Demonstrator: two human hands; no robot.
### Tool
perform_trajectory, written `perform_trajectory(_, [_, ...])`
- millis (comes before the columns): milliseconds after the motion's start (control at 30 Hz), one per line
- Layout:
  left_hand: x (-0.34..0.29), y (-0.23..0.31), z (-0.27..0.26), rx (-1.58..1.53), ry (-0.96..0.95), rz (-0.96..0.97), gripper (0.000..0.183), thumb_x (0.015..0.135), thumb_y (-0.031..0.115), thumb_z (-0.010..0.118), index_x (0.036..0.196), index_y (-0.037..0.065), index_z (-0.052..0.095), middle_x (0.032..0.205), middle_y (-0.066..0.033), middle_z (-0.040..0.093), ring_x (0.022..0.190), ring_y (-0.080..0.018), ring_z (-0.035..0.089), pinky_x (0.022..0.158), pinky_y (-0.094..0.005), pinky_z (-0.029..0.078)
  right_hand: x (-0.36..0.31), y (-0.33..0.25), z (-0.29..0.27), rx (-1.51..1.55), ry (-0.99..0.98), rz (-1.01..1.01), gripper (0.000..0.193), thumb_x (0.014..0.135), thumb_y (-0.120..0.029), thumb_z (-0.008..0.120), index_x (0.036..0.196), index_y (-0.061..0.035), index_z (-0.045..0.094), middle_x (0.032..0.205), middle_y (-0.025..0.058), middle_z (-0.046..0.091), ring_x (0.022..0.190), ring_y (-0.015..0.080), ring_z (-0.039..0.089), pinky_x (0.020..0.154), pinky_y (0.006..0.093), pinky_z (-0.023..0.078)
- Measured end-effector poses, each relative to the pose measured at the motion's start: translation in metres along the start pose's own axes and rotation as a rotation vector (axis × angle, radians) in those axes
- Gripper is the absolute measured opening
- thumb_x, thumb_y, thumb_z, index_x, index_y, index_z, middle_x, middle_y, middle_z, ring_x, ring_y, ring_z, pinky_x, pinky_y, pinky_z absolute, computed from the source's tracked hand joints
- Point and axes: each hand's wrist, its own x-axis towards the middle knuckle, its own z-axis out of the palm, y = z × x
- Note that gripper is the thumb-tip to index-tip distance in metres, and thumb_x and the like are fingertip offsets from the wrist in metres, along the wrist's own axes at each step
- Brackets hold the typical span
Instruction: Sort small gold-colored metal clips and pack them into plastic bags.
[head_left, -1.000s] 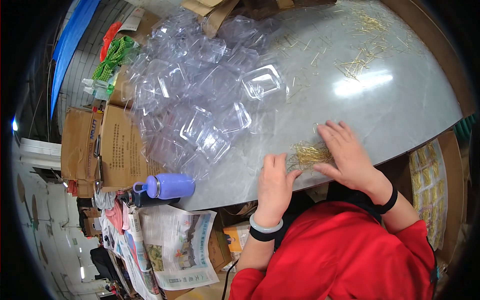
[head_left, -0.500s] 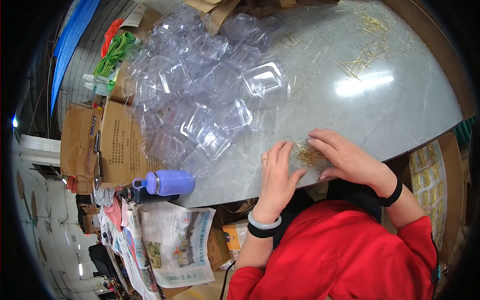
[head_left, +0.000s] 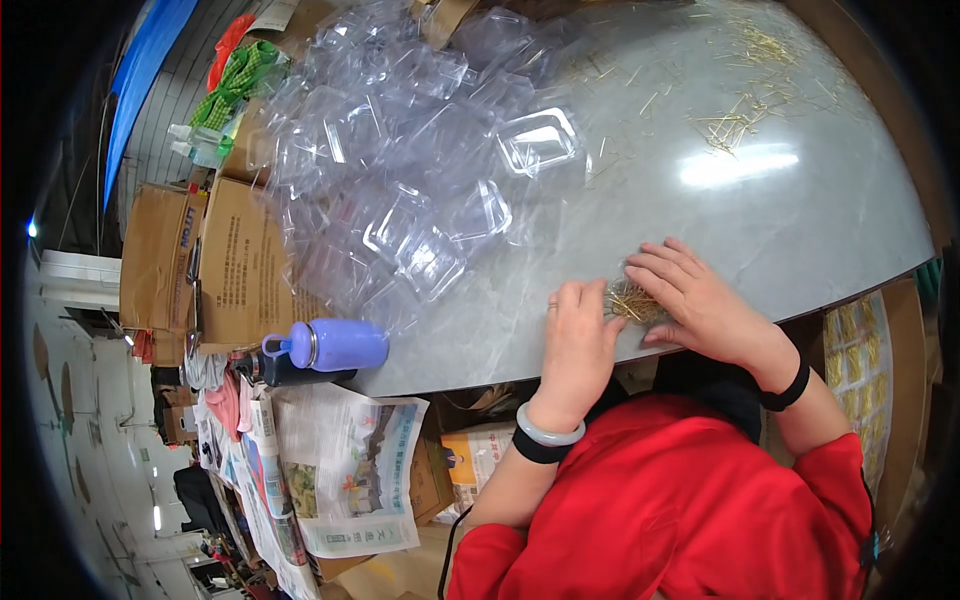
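A small heap of thin gold wire hooks point(head_left: 632, 302) lies near the front edge of the grey table, between my two hands. My left hand point(head_left: 580, 340), with a pale bangle and a black band at the wrist, touches the heap's left side with its thumb; its fingers point away from me and bend down to the tabletop. On the other side, my right hand point(head_left: 695, 310) has its fingers stretched along the far right of the heap and its thumb apart on the near side. Neither hand lifts anything. Part of the heap is hidden by the fingers.
Clear plastic trays point(head_left: 400, 180) fill the table's left side in a loose pile. More gold wire pieces point(head_left: 745, 120) are scattered at the far right. A purple bottle point(head_left: 345, 344) lies at the left edge, beside cardboard boxes point(head_left: 240, 265) and a newspaper point(head_left: 350, 480).
My left hand has moved right and turned, closing in on the heap. The hooks are pressed together more compactly. The whole view has shifted slightly.
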Motion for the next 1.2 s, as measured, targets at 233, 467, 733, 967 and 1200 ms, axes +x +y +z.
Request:
perform_trajectory(233, [-0.004, 0.007, 0.0, -0.489, -0.053, -0.055, 0.065, 0.081, -0.003, 0.077, 0.141, 0.001, 0.052, 0.127, -0.0186, 0.052, 0.108, -0.0328, 0.059, 0.089, -0.0371, 0.054, -0.002, 0.003, -0.001, 0.065, -0.012, 0.002, 0.071, 0.075, -0.016, 0.083, 0.136, -0.0002, 0.052, 0.138, 0.016, 0.055, 0.131, 0.0365, 0.051, 0.113, 0.0442, 0.043])
perform_trajectory(467, [0.006, -0.001, -0.013, 0.001, -0.066, 0.152, 0.072, 0.077, 0.006, 0.083, 0.142, 0.0, 0.053, 0.137, -0.0195, 0.052, 0.122, -0.0408, 0.049, 0.105, -0.0465, 0.041, -0.008, 0.007, -0.007, 0.169, 0.077, 0.042, 0.071, 0.072, -0.014, 0.084, 0.136, -0.0043, 0.055, 0.135, 0.0147, 0.058, 0.13, 0.0375, 0.053, 0.113, 0.0468, 0.042])
perform_trajectory(733, [0.01, 0.0, -0.007, -0.104, -0.067, 0.05, 0.042, 0.081, 0.0, 0.078, 0.12, 0.0, 0.063, 0.115, -0.0171, 0.059, 0.097, -0.0331, 0.062, 0.082, -0.0381, 0.052, -0.025, 0.023, -0.016, 0.084, -0.061, 0.042, 0.069, 0.075, -0.013, 0.082, 0.137, -0.0032, 0.055, 0.144, 0.0153, 0.055, 0.137, 0.0345, 0.049, 0.118, 0.0481, 0.038])
perform_trajectory(967, [0.012, 0.009, 0.002, -0.183, 0.014, 0.086, 0.026, 0.083, -0.003, 0.073, 0.108, -0.001, 0.068, 0.105, -0.0148, 0.062, 0.088, -0.0304, 0.064, 0.074, -0.0378, 0.054, -0.022, 0.013, -0.007, 0.028, -0.02, 0.053, 0.066, 0.078, -0.012, 0.079, 0.138, -0.0003, 0.054, 0.145, 0.0157, 0.054, 0.138, 0.0354, 0.048, 0.118, 0.0484, 0.038])
perform_trajectory(1200, [0.011, 0.005, -0.001, -0.022, 0.05, 0.264, 0.03, 0.081, -0.002, 0.076, 0.111, 0.0, 0.068, 0.108, -0.015, 0.062, 0.089, -0.0329, 0.064, 0.075, -0.0386, 0.053, -0.026, 0.022, -0.033, 0.039, -0.029, 0.037, 0.066, 0.075, -0.015, 0.082, 0.135, -0.0045, 0.057, 0.137, 0.0127, 0.059, 0.132, 0.0343, 0.052, 0.115, 0.0479, 0.04])
